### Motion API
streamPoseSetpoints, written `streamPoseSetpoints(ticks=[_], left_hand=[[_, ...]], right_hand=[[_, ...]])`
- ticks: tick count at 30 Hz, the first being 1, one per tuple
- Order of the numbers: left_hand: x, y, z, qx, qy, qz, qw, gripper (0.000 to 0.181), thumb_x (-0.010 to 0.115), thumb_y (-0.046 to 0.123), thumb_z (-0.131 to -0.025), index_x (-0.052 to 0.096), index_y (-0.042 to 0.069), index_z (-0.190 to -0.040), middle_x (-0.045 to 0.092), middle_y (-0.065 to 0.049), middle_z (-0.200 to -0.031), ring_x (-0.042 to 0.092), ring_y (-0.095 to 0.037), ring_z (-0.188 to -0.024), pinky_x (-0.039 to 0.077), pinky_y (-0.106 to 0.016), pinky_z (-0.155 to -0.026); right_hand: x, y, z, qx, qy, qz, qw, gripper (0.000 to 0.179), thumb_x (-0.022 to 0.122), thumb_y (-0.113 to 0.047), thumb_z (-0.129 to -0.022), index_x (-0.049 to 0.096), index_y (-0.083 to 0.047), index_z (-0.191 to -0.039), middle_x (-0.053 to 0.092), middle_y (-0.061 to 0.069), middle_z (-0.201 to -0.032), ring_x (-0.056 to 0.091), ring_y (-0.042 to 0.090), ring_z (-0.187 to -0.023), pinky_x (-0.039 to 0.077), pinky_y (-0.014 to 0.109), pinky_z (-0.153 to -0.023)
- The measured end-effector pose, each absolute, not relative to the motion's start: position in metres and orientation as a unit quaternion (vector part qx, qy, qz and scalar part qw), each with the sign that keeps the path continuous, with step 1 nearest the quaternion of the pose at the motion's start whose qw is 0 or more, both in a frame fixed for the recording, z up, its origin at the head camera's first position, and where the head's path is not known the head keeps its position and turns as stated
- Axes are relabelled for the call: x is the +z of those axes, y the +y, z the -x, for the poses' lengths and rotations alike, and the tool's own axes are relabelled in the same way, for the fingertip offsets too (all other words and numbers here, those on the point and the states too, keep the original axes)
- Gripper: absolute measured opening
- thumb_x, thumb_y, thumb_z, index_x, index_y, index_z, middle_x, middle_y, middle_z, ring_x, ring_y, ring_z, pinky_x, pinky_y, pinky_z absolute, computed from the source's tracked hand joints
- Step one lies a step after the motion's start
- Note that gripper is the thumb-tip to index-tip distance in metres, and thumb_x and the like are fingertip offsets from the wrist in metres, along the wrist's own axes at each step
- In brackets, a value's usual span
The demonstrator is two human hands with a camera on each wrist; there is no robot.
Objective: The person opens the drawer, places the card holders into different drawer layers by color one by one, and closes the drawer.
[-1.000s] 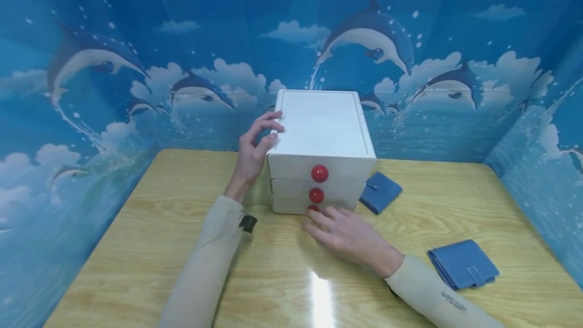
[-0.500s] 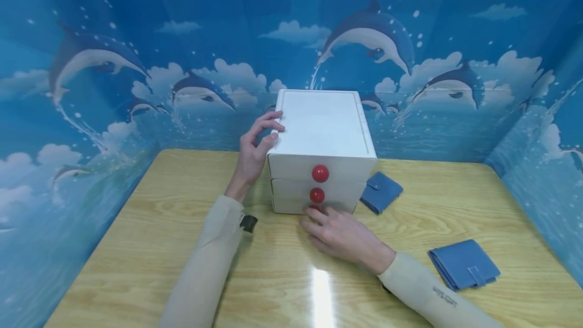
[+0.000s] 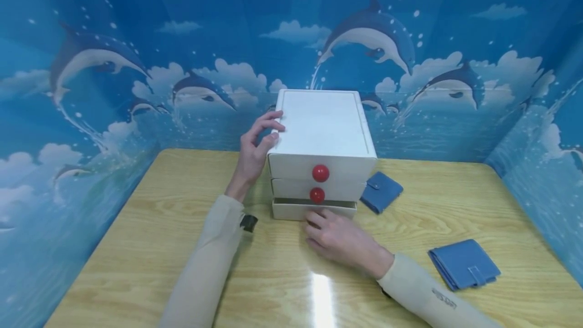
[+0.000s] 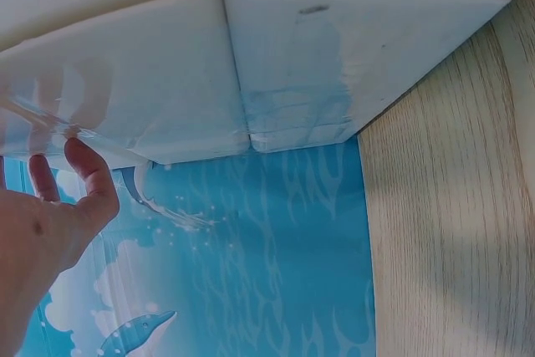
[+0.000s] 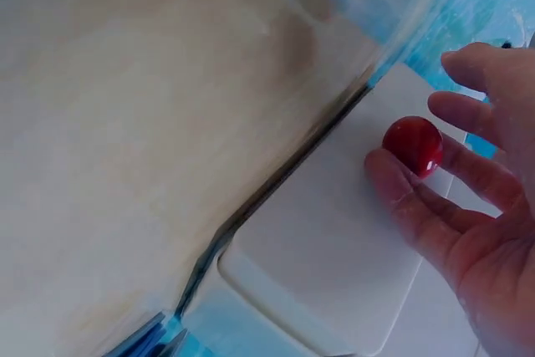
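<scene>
A white drawer cabinet (image 3: 323,123) with red ball knobs stands on the table. Its bottom drawer (image 3: 289,211) is pulled a little way out, showing a narrow dark gap above its front. My right hand (image 3: 341,239) pinches the bottom drawer's red knob (image 5: 414,144) between thumb and fingers; in the head view the hand hides that knob. The upper red knob (image 3: 321,173) and middle red knob (image 3: 317,195) are untouched, their drawers closed. Against the cabinet's left side and top edge rests my left hand (image 3: 255,148), fingers relaxed; in the left wrist view its fingertips touch the cabinet's side wall (image 4: 150,81).
Beside the cabinet's right side lies a blue wallet (image 3: 381,192) with a snap. Another blue wallet (image 3: 464,264) with a strap lies nearer the right front. A dolphin-patterned blue backdrop (image 3: 218,24) closes off the back and sides of the wooden table (image 3: 150,247).
My right hand has closed on the bottom knob, and the bottom drawer has slid slightly out toward me. The left hand stays in place on the cabinet.
</scene>
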State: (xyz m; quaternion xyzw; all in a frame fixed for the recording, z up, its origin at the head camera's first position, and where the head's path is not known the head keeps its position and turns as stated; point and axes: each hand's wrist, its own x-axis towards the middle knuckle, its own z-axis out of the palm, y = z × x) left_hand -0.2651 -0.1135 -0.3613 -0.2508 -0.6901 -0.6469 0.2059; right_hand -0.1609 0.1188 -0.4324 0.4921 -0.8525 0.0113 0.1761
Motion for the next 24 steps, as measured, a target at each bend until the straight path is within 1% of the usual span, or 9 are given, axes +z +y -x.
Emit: streamPoseSetpoints(ticks=[2, 4, 5, 6, 7, 9, 17, 24], left_hand=[[-0.361, -0.113, 0.265, -0.646, -0.691, 0.249, 0.206, 0.028, 0.053, 0.019, -0.098, 0.068, -0.001, -0.11, 0.058, -0.01, -0.146, 0.038, -0.028, -0.151, 0.025, -0.051, -0.126], [-0.36, -0.113, 0.265, -0.645, -0.694, 0.246, 0.205, 0.027, 0.053, 0.018, -0.098, 0.068, -0.001, -0.11, 0.058, -0.01, -0.147, 0.038, -0.027, -0.151, 0.024, -0.051, -0.126], [-0.36, -0.113, 0.265, -0.646, -0.692, 0.247, 0.204, 0.027, 0.053, 0.018, -0.098, 0.067, -0.002, -0.11, 0.058, -0.01, -0.147, 0.038, -0.029, -0.151, 0.024, -0.051, -0.127], [-0.36, -0.113, 0.265, -0.646, -0.693, 0.247, 0.204, 0.027, 0.053, 0.018, -0.098, 0.068, -0.002, -0.11, 0.058, -0.01, -0.147, 0.038, -0.028, -0.151, 0.024, -0.051, -0.127], [-0.36, -0.113, 0.265, -0.646, -0.693, 0.246, 0.204, 0.027, 0.053, 0.018, -0.098, 0.068, -0.002, -0.11, 0.058, -0.01, -0.147, 0.037, -0.03, -0.152, 0.024, -0.051, -0.127], [-0.361, -0.112, 0.264, -0.648, -0.692, 0.246, 0.203, 0.027, 0.053, 0.017, -0.098, 0.067, -0.002, -0.11, 0.058, -0.01, -0.147, 0.036, -0.033, -0.152, 0.023, -0.051, -0.127], [-0.361, -0.113, 0.264, -0.652, -0.687, 0.248, 0.206, 0.029, 0.054, 0.019, -0.098, 0.067, -0.003, -0.11, 0.058, -0.012, -0.147, 0.035, -0.037, -0.152, 0.023, -0.052, -0.127], [-0.362, -0.113, 0.264, -0.652, -0.687, 0.247, 0.204, 0.028, 0.053, 0.018, -0.098, 0.067, -0.003, -0.11, 0.058, -0.012, -0.147, 0.037, -0.034, -0.151, 0.025, -0.05, -0.126]], right_hand=[[-0.43, 0.119, 0.158, 0.001, -0.848, -0.498, 0.179, 0.022, 0.074, -0.026, -0.092, 0.073, -0.014, -0.111, 0.071, 0.006, -0.121, 0.071, 0.02, -0.099, 0.061, 0.029, -0.082], [-0.428, 0.121, 0.157, -0.021, -0.842, -0.504, 0.189, 0.021, 0.074, -0.021, -0.092, 0.073, -0.015, -0.112, 0.071, 0.005, -0.121, 0.071, 0.018, -0.098, 0.061, 0.028, -0.079], [-0.428, 0.123, 0.156, -0.034, -0.839, -0.508, 0.195, 0.022, 0.075, -0.019, -0.091, 0.073, -0.015, -0.112, 0.071, 0.004, -0.122, 0.071, 0.017, -0.098, 0.06, 0.027, -0.078], [-0.428, 0.124, 0.156, -0.049, -0.834, -0.511, 0.202, 0.023, 0.075, -0.016, -0.09, 0.072, -0.016, -0.113, 0.07, 0.003, -0.122, 0.07, 0.017, -0.098, 0.06, 0.027, -0.078], [-0.429, 0.126, 0.156, -0.063, -0.83, -0.514, 0.208, 0.026, 0.076, -0.014, -0.089, 0.072, -0.016, -0.115, 0.07, 0.003, -0.124, 0.07, 0.017, -0.098, 0.06, 0.027, -0.077], [-0.43, 0.129, 0.156, -0.086, -0.82, -0.521, 0.221, 0.031, 0.078, -0.012, -0.086, 0.071, -0.017, -0.115, 0.069, 0.003, -0.125, 0.07, 0.017, -0.098, 0.06, 0.027, -0.078], [-0.43, 0.13, 0.158, -0.126, -0.805, -0.525, 0.248, 0.037, 0.083, -0.011, -0.083, 0.072, -0.016, -0.118, 0.068, 0.003, -0.118, 0.067, 0.018, -0.102, 0.061, 0.026, -0.08], [-0.431, 0.13, 0.156, -0.131, -0.804, -0.525, 0.246, 0.038, 0.081, -0.01, -0.083, 0.072, -0.015, -0.119, 0.069, 0.003, -0.118, 0.068, 0.018, -0.103, 0.06, 0.028, -0.085]])
